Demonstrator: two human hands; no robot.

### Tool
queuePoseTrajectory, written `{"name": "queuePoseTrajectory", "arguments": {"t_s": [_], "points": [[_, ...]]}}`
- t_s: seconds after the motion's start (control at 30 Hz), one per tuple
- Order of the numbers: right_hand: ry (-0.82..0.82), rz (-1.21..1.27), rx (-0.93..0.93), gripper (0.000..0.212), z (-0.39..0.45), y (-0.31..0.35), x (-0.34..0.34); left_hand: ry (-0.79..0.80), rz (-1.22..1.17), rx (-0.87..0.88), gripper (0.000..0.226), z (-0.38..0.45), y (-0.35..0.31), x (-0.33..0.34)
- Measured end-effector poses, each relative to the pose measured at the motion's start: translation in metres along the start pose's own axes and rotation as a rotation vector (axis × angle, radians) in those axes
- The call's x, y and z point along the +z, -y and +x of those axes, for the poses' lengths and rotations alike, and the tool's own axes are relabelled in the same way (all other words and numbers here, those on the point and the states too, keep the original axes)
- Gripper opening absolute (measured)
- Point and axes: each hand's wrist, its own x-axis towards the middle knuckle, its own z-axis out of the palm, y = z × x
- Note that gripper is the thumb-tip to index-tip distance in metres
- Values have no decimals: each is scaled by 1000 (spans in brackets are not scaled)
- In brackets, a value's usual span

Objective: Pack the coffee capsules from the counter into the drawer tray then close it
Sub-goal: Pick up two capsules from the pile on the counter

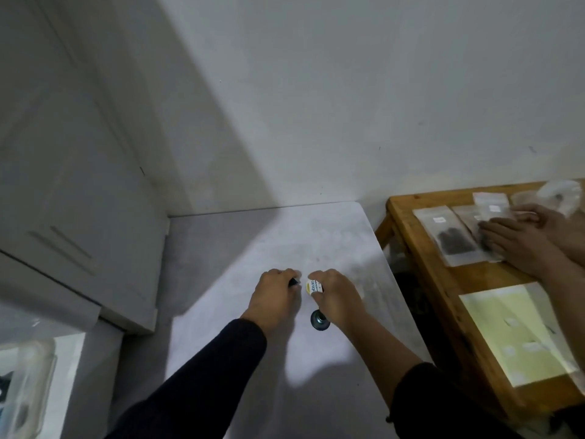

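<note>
Both my hands rest on the white counter [240, 359]. My left hand [274, 299] is closed around a dark capsule [293, 282], only its black tip showing between the fingers. My right hand [338, 296] holds a capsule with a white and yellow printed lid [314, 286], lid facing left. A third dark capsule [319, 319] lies on the counter under my right wrist, partly hidden by it. No drawer tray is plainly in view.
A white cabinet [63, 217] stands at the left. A clear plastic container [28, 384] shows at the lower left. At the right, a wooden table [421, 248] holds clear bags and a yellow sheet; another person's hands [522, 242] rest on the bags.
</note>
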Motion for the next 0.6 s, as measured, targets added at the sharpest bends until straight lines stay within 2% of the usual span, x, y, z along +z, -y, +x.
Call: {"name": "queuePoseTrajectory", "arguments": {"t_s": [0.2,0.37,0.6], "points": [[0,138,67,33,10,-30,-12,-113,-133,-34,22,4,-18,19],[-74,234,123,20,12,-29,-15,-211,-218,-62,19,0,-15,20],[-145,405,131,19,8,-16,-17,-257,-363,-181,35,-15,-19,4]]}}
